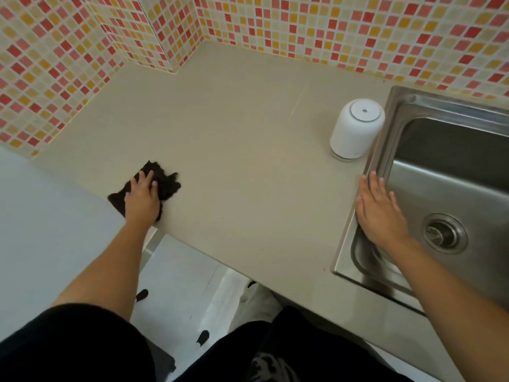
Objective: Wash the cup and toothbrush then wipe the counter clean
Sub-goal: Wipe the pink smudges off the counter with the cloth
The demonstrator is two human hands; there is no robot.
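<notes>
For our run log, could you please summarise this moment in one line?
step: wiping counter | left hand: pressing cloth | right hand: flat on sink rim | cup: upside down beside sink

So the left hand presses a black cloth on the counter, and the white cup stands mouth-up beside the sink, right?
Not quite: the head view shows the white cup upside down beside the sink. The left hand does press the black cloth on the counter.
</notes>
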